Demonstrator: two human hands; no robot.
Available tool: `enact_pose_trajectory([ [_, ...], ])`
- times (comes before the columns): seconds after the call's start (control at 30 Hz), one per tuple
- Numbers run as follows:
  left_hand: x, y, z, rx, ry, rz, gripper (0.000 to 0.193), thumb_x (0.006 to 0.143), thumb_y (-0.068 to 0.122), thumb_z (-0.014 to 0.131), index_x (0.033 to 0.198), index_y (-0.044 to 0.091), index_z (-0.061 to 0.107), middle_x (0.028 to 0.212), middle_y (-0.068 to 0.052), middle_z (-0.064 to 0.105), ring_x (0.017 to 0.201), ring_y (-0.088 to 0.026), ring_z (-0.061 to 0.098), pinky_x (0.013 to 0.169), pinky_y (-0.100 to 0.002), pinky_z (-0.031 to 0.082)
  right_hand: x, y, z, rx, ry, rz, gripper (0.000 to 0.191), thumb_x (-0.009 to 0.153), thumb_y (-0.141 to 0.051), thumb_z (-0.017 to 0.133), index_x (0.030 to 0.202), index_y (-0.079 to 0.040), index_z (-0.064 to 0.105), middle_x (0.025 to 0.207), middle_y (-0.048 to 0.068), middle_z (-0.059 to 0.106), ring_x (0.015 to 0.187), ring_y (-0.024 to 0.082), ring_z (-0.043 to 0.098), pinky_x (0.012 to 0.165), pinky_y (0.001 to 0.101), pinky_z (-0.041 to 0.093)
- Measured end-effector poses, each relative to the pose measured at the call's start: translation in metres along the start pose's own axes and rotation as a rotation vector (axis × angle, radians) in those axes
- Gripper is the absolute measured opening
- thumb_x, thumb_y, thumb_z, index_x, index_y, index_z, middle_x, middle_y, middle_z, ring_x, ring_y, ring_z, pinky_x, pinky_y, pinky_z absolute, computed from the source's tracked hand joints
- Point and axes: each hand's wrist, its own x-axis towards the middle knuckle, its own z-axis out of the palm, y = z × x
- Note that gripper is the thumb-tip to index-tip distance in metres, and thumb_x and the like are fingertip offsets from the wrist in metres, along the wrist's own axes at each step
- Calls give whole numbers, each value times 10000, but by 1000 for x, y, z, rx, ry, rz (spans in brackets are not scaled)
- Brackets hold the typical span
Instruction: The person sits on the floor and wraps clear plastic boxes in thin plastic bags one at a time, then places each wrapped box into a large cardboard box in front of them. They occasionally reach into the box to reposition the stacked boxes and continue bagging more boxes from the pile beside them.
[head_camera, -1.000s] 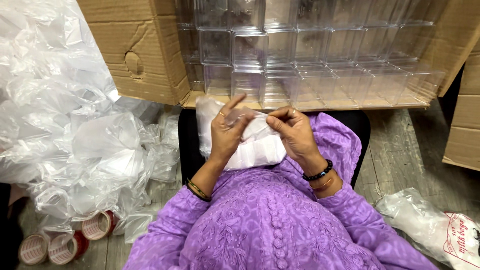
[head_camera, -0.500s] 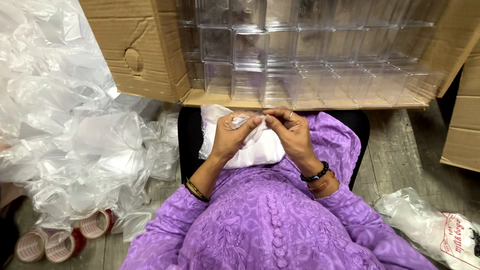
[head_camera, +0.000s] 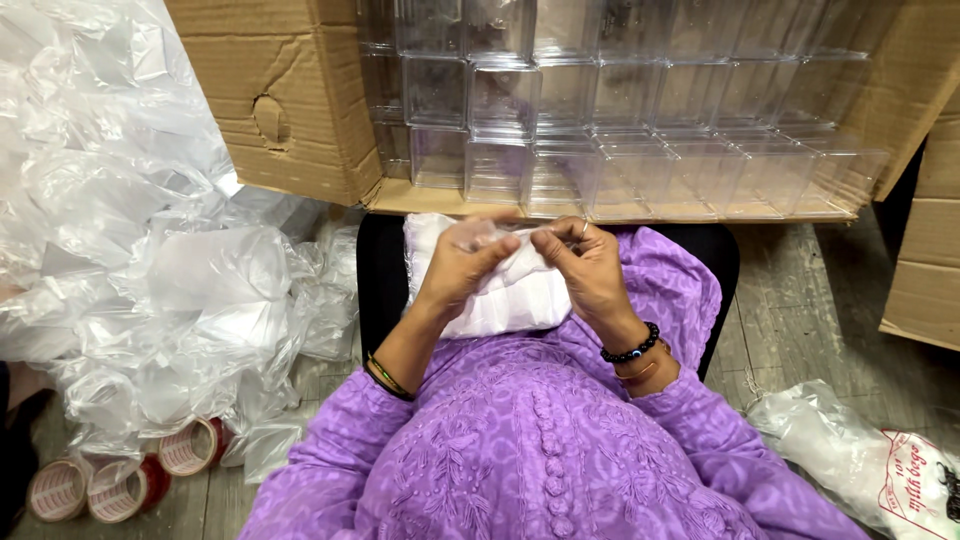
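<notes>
Hands, left (head_camera: 462, 268) and right (head_camera: 590, 268), pinch a clear bag (head_camera: 500, 240) mid-frame; boxes (head_camera: 620, 150) above in the carton (head_camera: 290, 110) unbagged.

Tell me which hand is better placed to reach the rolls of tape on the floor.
Left, probably. The left hand and right hand both pinch the small clear plastic bag over the lap, but the tape rolls lie on the person's left, below the heap of plastic bags.
</notes>
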Motion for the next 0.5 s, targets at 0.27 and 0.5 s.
enact_pose_trajectory([
  [0.27,-2,-8,4,213,90,203,254,984,259,750,954,8,778,757,32,652,684,-28,527,596,-213,410,-6,-9,2,-217,64,-40,160,1012,-147,732,982,9,747,795,-5,686,691,52,584,612,211,468],
  [0.5,-5,0,9,292,124,145,365,1024,355,673,875,27,727,731,34,641,694,-47,558,625,-227,448,-8,-14,5,-213,49,-111,184,987,-172,718,1078,-13,738,893,-7,712,795,50,632,722,207,519],
])
